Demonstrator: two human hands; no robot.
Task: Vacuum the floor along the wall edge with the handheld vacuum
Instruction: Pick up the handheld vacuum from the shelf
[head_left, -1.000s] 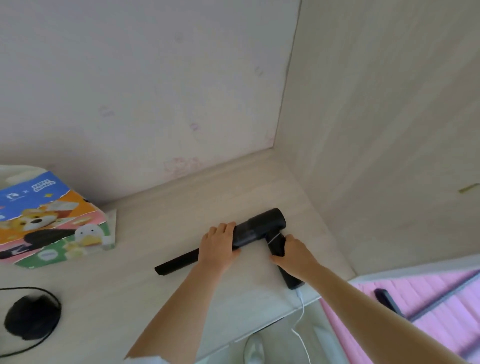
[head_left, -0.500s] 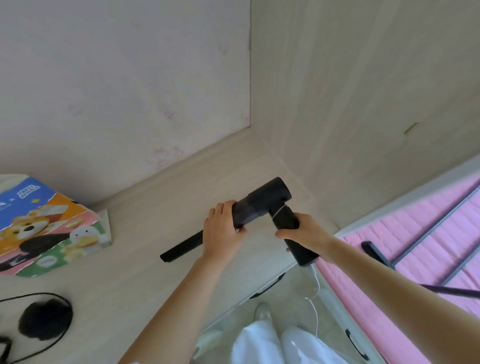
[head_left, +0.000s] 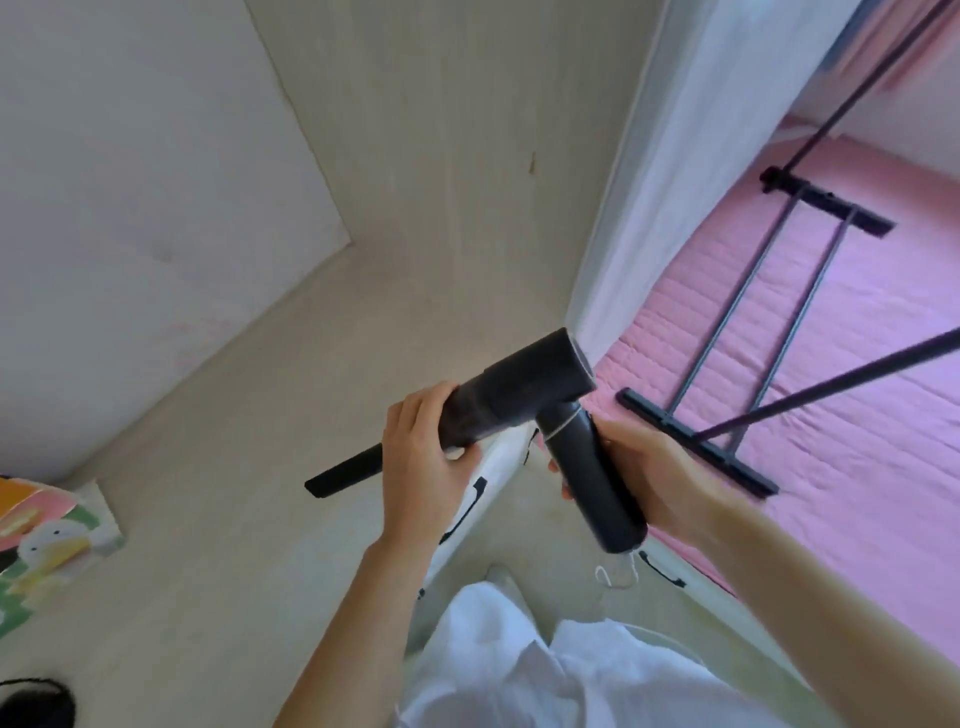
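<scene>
Holding: both bare hands carry a black handheld vacuum (head_left: 524, 392) in the air above the right front edge of a pale wood desktop (head_left: 218, 467).
Left hand: the left hand (head_left: 423, 457) wraps its fingers and thumb around the front of the vacuum's barrel, just behind where the narrow nozzle begins.
Right hand: the right hand (head_left: 641, 473) clasps the cylindrical grip that hangs down from the barrel, fingers curled behind it, thumb along the near side.
Vacuum: barrel tilted, its rear end raised toward the right, its crevice nozzle (head_left: 345, 472) slanting down to the left over the desktop; whether the tip touches the surface cannot be told.
Cord: a thin white loop (head_left: 615, 574) dangles from the bottom of the grip.
Desktop: it runs into a corner formed by a white wall (head_left: 130, 171) at the back and a pale wood side panel (head_left: 457, 135) on the right.
Left edge: a colourful cartoon-printed box (head_left: 47, 545) sits at the desktop's left edge, and a black round object (head_left: 34, 704), partly cut off, lies at the near left corner.
Right of the panel: a pink quilted mattress (head_left: 831, 426) with a black metal rack (head_left: 737, 332) lying across it.
Below: white-clothed legs (head_left: 519, 670) and a pale floor (head_left: 535, 525) between the desk and the mattress.
</scene>
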